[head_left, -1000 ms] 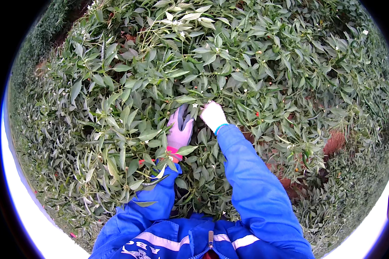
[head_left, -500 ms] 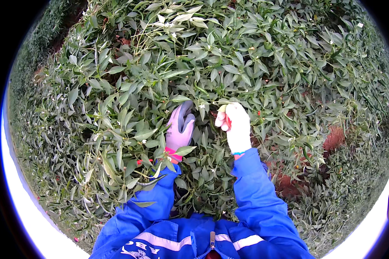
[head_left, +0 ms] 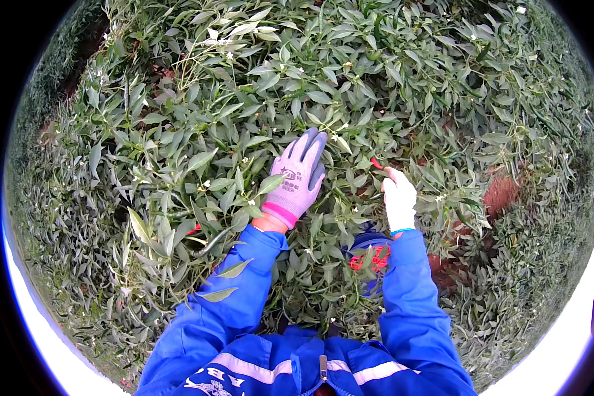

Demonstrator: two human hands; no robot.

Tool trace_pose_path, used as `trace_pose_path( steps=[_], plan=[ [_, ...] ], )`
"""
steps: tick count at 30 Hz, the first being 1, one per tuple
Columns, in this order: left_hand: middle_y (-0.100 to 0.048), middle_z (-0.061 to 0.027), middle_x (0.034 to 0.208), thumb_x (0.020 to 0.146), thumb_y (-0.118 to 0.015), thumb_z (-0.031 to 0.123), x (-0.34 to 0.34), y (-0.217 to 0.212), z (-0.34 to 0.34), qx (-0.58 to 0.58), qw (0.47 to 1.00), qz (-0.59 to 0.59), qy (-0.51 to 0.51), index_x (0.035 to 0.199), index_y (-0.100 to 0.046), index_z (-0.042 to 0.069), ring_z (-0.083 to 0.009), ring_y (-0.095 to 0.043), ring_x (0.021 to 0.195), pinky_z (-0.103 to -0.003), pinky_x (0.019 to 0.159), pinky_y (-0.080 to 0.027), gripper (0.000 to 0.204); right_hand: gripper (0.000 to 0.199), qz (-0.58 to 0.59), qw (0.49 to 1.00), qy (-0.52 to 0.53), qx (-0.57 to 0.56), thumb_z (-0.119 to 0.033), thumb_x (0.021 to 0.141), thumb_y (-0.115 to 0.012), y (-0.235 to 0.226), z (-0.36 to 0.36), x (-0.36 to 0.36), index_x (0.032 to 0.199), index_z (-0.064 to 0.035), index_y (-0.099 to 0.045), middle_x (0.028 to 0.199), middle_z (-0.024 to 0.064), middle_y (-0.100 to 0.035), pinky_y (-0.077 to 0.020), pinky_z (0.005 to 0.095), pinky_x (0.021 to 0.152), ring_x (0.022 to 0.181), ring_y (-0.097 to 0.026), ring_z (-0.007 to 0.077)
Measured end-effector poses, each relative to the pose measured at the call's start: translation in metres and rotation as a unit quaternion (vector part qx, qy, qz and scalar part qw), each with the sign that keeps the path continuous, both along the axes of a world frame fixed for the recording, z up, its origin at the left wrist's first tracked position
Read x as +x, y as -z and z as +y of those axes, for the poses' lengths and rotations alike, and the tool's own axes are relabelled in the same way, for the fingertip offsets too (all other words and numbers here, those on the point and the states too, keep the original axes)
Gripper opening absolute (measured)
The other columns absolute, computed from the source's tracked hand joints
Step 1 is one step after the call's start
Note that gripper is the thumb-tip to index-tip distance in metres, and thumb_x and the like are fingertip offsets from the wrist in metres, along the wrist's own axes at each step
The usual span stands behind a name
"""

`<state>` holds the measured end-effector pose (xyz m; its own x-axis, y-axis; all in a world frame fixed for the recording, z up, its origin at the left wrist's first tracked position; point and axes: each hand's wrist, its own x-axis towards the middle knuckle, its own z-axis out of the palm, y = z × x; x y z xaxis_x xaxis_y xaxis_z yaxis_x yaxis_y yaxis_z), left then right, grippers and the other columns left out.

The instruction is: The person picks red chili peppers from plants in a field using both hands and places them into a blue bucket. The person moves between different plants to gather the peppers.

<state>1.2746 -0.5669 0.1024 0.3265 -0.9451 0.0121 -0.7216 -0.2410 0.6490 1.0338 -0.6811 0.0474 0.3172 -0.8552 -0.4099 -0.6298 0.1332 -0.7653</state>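
Observation:
My left hand (head_left: 297,173), in a pink glove with grey fingers, lies over the leaves of a pepper plant (head_left: 204,162). Its fingers are stretched out, and it holds nothing. To its right, my right hand (head_left: 400,198) wears a white glove and is closed, with its fingers curled. At its fingertips a slim red chili pepper (head_left: 375,163) sticks out among the leaves. The palm is turned away, so anything else inside it is hidden. Partly behind my right forearm and leaves sits a blue container (head_left: 369,239) with red chili peppers (head_left: 372,258) in it.
Dense pepper plants with white flowers surround both hands. Long green chili peppers (head_left: 212,244) hang among the leaves left of my left forearm, near a small red one (head_left: 193,230). Reddish soil (head_left: 501,195) shows through on the right.
My left hand has come out of the foliage and stretched its fingers. The right hand has moved right to the red chili pepper. The blue container has come into sight. The view has shifted slightly.

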Motion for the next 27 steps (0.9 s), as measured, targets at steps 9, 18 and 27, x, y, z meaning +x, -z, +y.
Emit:
trace_pose_path(
  steps=[9, 18, 27],
  plan=[
    [-0.050, -0.0152, 0.138, 0.083, -0.063, 0.010, 0.006, 0.015, 0.013, 0.009, 0.997, -0.046, -0.063, 0.141, -0.047, 0.012, -0.0351, -0.050, 0.122, -0.045, 0.102, -0.041, 0.060, 0.043, 0.038, 0.999, -0.020, 0.026, -0.044, 0.088, -0.064, 0.009, -0.030, 0.031, 0.085, -0.0020, -0.067, 0.069, 0.0055, -0.062, -0.0423, 0.0327, 0.054, 0.059, -0.055, 0.0169],
    [-0.048, -0.0177, 0.138, 0.077, -0.074, 0.019, 0.030, 0.030, 0.008, 0.147, 0.982, -0.062, -0.097, 0.147, -0.034, 0.013, -0.0380, -0.058, 0.109, -0.044, 0.091, -0.049, 0.082, 0.038, 0.019, 0.962, 0.100, 0.254, -0.041, 0.083, -0.073, 0.012, -0.035, 0.061, 0.068, -0.0090, -0.060, 0.054, 0.0000, -0.052, -0.0241, 0.0246, 0.037, 0.039, -0.037, 0.0074],
    [-0.062, -0.0129, 0.106, 0.086, -0.064, 0.031, 0.022, 0.040, 0.019, 0.240, 0.966, -0.064, -0.066, 0.136, -0.047, 0.016, -0.0340, -0.063, 0.091, -0.046, 0.076, -0.051, 0.055, 0.025, 0.023, 0.982, 0.091, 0.162, -0.027, 0.082, -0.075, 0.042, -0.036, 0.041, 0.073, -0.0091, -0.059, 0.054, -0.0045, -0.046, -0.0253, 0.0264, 0.039, 0.041, -0.036, 0.0071]
  ],
)
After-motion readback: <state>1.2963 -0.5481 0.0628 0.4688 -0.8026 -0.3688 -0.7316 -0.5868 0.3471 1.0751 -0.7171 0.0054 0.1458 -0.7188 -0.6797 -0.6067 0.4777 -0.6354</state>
